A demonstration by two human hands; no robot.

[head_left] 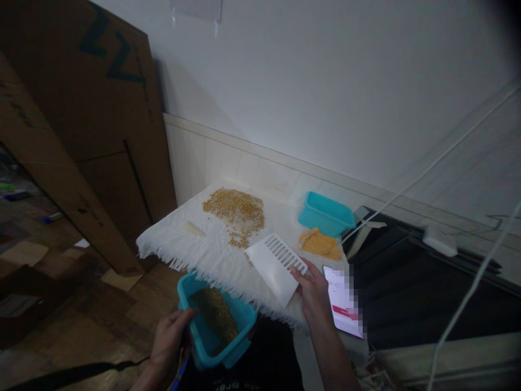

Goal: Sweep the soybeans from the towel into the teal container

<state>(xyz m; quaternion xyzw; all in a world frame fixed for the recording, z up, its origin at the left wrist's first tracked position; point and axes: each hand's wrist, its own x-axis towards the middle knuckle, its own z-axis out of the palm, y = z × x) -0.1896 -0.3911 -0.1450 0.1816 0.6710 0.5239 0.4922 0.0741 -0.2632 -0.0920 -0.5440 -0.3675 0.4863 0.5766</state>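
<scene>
My left hand [173,334] grips the near left rim of a turquoise plastic basket [197,347], which I hold below the table's front edge. Yellow-brown beans [222,315] lie inside it, partly in shadow. My right hand [313,285] pinches the right edge of a white slotted plastic plate [271,271], its row of slots toward the back. The plate is over the cloth, beside the near end of a spread pile of the same beans [234,209]. Whether it touches the cloth, I cannot tell.
A second turquoise basket [325,214] stands at the table's back right, behind an orange cloth [319,244]. A lit phone [342,304] lies at the right edge. White fringed cloth [163,241] covers the table. Large cardboard boxes [109,108] stand left; a white cable [439,157] crosses the right.
</scene>
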